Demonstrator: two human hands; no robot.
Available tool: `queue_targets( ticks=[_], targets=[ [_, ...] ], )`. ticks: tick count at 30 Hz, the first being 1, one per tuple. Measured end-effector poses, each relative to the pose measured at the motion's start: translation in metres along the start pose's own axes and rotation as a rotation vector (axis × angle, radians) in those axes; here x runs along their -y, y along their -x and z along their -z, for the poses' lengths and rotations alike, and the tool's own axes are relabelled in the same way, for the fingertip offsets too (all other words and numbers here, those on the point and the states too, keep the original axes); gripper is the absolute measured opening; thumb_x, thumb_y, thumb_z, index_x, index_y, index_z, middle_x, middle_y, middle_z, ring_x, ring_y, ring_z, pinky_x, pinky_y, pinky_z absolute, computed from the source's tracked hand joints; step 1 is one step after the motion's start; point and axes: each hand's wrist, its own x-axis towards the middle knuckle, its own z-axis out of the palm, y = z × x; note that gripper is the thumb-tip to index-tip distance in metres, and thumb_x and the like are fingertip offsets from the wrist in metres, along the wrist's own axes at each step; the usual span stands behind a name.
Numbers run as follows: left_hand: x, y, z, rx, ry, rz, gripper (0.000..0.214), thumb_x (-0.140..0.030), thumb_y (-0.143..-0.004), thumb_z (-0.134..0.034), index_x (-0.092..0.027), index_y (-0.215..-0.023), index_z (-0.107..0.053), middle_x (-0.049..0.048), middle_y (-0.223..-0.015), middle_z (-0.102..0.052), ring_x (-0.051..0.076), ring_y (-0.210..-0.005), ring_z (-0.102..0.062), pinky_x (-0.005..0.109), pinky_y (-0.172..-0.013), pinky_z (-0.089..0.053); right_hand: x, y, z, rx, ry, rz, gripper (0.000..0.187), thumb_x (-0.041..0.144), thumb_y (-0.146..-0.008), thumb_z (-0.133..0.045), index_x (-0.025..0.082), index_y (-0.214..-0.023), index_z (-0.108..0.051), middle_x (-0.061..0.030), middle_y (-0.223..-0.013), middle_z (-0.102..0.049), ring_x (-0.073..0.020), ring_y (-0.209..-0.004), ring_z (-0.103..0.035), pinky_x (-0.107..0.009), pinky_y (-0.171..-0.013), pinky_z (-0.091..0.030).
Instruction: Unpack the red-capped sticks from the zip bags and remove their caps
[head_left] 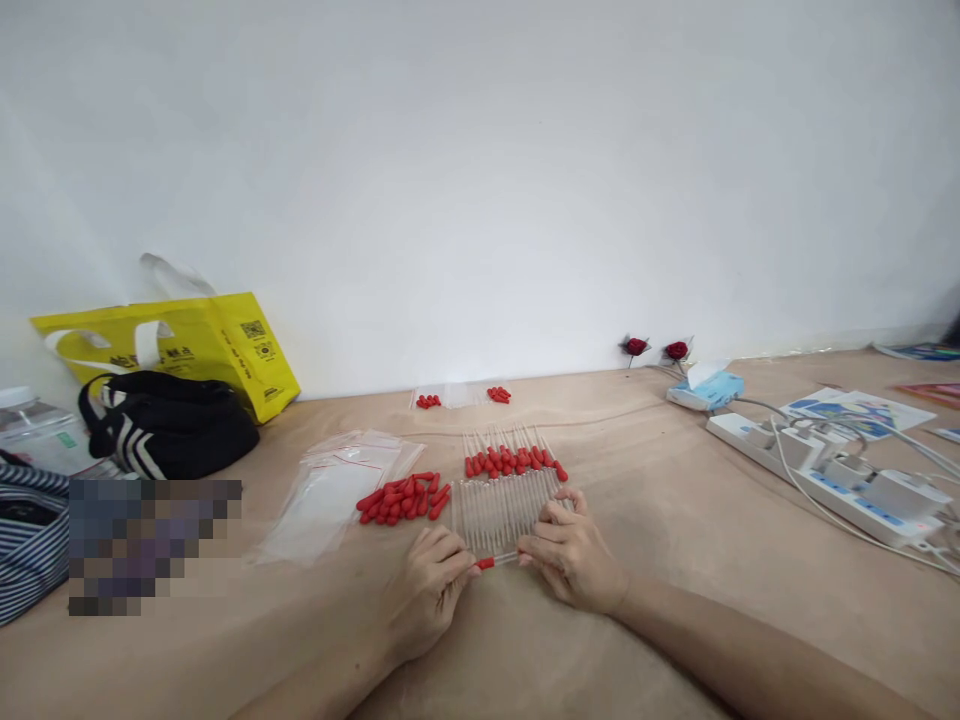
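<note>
Between my hands lies a clear dropper tube [507,558] with a red rubber bulb [486,564] at its left end. My left hand [433,580] pinches the bulb, while my right hand [571,550] grips the tube near its other end. Just beyond them is a row of bare clear tubes [491,510], laid side by side. Behind that row sit several droppers fitted with red bulbs [510,460], their tips pointing at the wall. Left of the tubes is a pile of loose red bulbs [401,499].
Clear zip bags [330,490] lie left of the bulbs; bagged droppers [461,396] rest by the wall. At left are a yellow bag [225,340] and a black pouch [180,425]. A power strip [817,475], tissue pack [705,390] and two dark red roses [677,350] are right.
</note>
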Motion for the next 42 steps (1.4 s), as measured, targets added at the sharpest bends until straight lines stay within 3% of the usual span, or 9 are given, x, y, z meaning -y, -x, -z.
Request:
queue_targets(
  ticks=[15, 19, 27, 30, 34, 38, 42],
  targets=[
    [-0.002, 0.000, 0.001, -0.014, -0.015, -0.009, 0.025, -0.014, -0.084, -0.038, -0.016, -0.062, -0.051, 0.0009, -0.061, -0.053, 0.013, -0.062, -0.046, 0.027, -0.059, -0.035, -0.004, 0.005, -0.001, 0.012, -0.034, -0.025, 0.023, 0.027, -0.083, -0.042, 0.019, -0.069, -0.058, 0.0023, -0.050, -0.048, -0.0122, -0.063, -0.040, -0.036, -0.077, -0.023],
    [0.004, 0.002, 0.006, -0.057, -0.026, 0.035, 0.027, -0.016, -0.085, -0.037, -0.017, -0.062, -0.051, 0.0007, -0.061, -0.052, 0.012, -0.060, -0.047, 0.026, -0.058, -0.038, -0.011, 0.009, 0.007, 0.006, -0.024, -0.129, 0.023, 0.024, -0.083, -0.041, 0.019, -0.070, -0.059, 0.0012, -0.053, -0.051, -0.0128, -0.064, -0.042, -0.036, -0.077, -0.024],
    [0.015, 0.009, 0.006, -0.191, 0.034, 0.150, 0.023, -0.019, -0.085, -0.039, -0.018, -0.101, -0.056, 0.0038, -0.083, -0.051, 0.011, -0.073, -0.054, 0.021, -0.066, -0.045, -0.017, 0.013, 0.005, -0.111, -0.054, -0.337, 0.014, 0.025, -0.080, -0.049, 0.020, -0.081, -0.062, 0.0013, -0.057, -0.058, -0.0123, -0.062, -0.049, -0.032, -0.073, -0.028],
    [0.032, 0.006, 0.018, -0.252, -0.030, 0.294, 0.028, -0.024, -0.083, -0.039, -0.017, -0.102, -0.058, 0.0054, -0.086, -0.050, 0.014, -0.078, -0.054, 0.025, -0.070, -0.046, -0.016, 0.007, 0.002, -0.162, -0.073, -0.370, 0.013, 0.021, -0.079, -0.049, 0.019, -0.080, -0.062, 0.0012, -0.059, -0.059, -0.0117, -0.061, -0.049, -0.031, -0.072, -0.029],
    [0.071, -0.005, 0.044, -0.151, -0.009, 0.527, 0.034, -0.033, -0.078, -0.041, -0.017, -0.101, -0.059, 0.0039, -0.080, -0.055, 0.015, -0.070, -0.055, 0.026, -0.062, -0.046, -0.012, -0.012, -0.009, -0.167, -0.046, -0.325, 0.017, 0.018, -0.079, -0.047, 0.021, -0.087, -0.062, 0.0004, -0.067, -0.061, -0.0119, -0.067, -0.049, -0.031, -0.074, -0.028],
    [0.107, -0.020, 0.058, -0.089, -0.024, 0.693, 0.036, -0.035, -0.069, -0.047, -0.016, -0.099, -0.056, 0.0014, -0.075, -0.058, 0.015, -0.066, -0.055, 0.026, -0.062, -0.045, -0.001, -0.036, -0.032, -0.061, 0.097, -0.245, 0.021, 0.017, -0.078, -0.046, 0.020, -0.094, -0.060, -0.0020, -0.073, -0.061, -0.0144, -0.074, -0.047, -0.033, -0.075, -0.024],
    [0.129, -0.026, 0.056, 0.029, -0.069, 0.837, 0.031, -0.036, -0.065, -0.051, -0.016, -0.088, -0.056, 0.0011, -0.071, -0.060, 0.017, -0.066, -0.057, 0.026, -0.061, -0.043, 0.011, -0.051, -0.056, 0.041, 0.228, -0.197, 0.017, 0.017, -0.078, -0.047, 0.018, -0.089, -0.059, -0.0035, -0.071, -0.058, -0.0160, -0.073, -0.044, -0.036, -0.074, -0.023]
  ],
)
